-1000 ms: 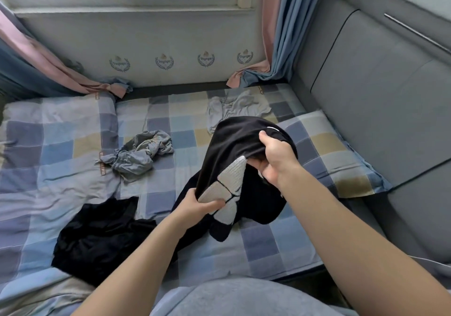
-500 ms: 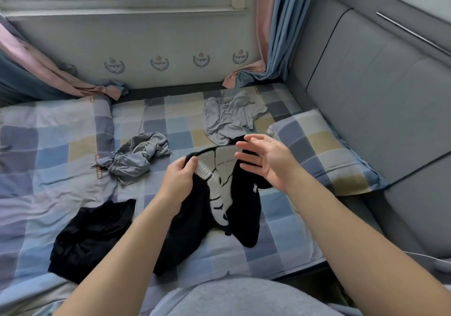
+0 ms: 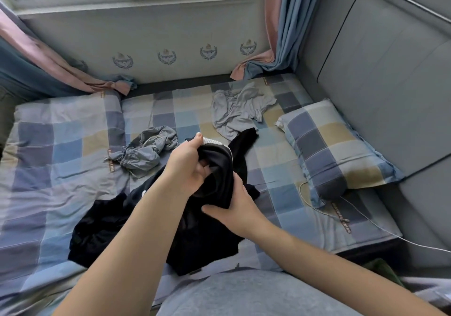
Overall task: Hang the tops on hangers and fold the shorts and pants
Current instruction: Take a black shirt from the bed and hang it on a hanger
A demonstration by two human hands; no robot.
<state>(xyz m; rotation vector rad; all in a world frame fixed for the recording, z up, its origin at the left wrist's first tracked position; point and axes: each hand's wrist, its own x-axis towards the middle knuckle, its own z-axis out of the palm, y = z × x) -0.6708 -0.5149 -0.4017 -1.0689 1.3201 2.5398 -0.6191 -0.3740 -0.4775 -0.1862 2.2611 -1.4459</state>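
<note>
Both hands hold a black garment (image 3: 219, 174) with a pale striped edge, lifted above the checked bed (image 3: 61, 149). My left hand (image 3: 188, 166) grips its upper part, the thumb against the striped edge. My right hand (image 3: 234, 208) pinches a lower fold from the right side. The rest of the black garment hangs down onto the bed by my lap. A second black garment (image 3: 97, 230) lies crumpled at the lower left. A bunched grey garment (image 3: 146, 152) lies left of my hands. A light grey top (image 3: 239, 110) lies spread further back.
A checked pillow (image 3: 334, 149) leans on the grey padded headboard (image 3: 380, 76) at right. A white cable (image 3: 366, 220) trails across the bed's right edge. Pink and blue curtains (image 3: 280, 35) hang down onto the bed's back corners under the window. No hangers are in view.
The garment has been gathered closer to me. My right hand, open over it half a second ago, now pinches a lower fold. My left hand has shifted up to the striped edge.
</note>
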